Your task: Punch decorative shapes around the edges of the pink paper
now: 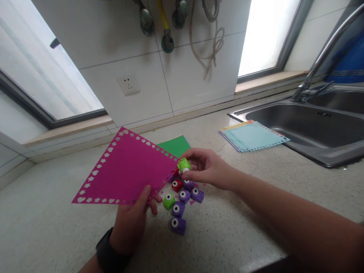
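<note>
A magenta sheet of paper (133, 167) is held up by its lower edge in my left hand (136, 212), thumb on top. Star, heart and flower-like holes run along its edges. Between thumb and fingers, my right hand (207, 167) grips a lime-green craft punch (184, 165) at the sheet's right corner. Whether the paper sits inside the punch's slot, I cannot tell. Below lie several more punches: a red punch (176, 185), another green punch (168, 201) and purple punches, among them one at the front (178, 225). Small pink cut-outs (192, 202) are scattered around them.
Green paper (176, 145) lies behind the magenta sheet. A stack of punched papers, light blue on top (256, 134), rests beside the steel sink (284, 119) with its faucet (321, 57). Behind the counter (71, 231) stands a tiled wall with a socket (128, 84) and pipe valves.
</note>
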Tool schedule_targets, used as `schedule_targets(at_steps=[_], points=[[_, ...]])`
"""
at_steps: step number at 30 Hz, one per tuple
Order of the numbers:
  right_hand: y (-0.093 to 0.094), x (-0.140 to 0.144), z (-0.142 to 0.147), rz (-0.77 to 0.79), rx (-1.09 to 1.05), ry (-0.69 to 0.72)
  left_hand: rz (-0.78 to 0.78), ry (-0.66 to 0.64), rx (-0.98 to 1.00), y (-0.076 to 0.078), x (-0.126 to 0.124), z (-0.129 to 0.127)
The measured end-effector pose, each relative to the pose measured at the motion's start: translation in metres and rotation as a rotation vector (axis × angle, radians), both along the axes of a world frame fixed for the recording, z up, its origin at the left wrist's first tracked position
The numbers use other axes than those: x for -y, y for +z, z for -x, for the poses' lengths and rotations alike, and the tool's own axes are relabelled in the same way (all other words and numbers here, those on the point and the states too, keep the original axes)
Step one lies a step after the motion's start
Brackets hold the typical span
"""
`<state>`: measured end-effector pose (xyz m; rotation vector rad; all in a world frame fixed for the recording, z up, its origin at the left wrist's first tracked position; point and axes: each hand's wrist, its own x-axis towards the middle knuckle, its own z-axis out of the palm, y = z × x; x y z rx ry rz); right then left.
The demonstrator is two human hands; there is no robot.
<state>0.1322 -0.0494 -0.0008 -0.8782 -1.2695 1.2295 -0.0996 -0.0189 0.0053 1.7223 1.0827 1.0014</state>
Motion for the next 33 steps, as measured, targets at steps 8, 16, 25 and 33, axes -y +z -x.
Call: schedule_targets(at_steps=[8, 16, 25, 33], points=[[0.002, -0.001, 0.009, 0.082, -0.111, 0.041, 0.017, 0.047, -0.082, 0.002, 0.0, -0.001], [0.001, -0.001, 0.013, 0.112, -0.131, 0.039, 0.056, 0.025, -0.065, -0.024, -0.006, 0.01], [0.003, -0.001, 0.014, 0.095, -0.127, 0.029, 0.075, -0.011, -0.085, -0.026, -0.007, 0.013], [0.002, -0.002, 0.015, 0.066, -0.126, 0.044, 0.053, -0.021, -0.093, -0.024, -0.006, 0.014]])
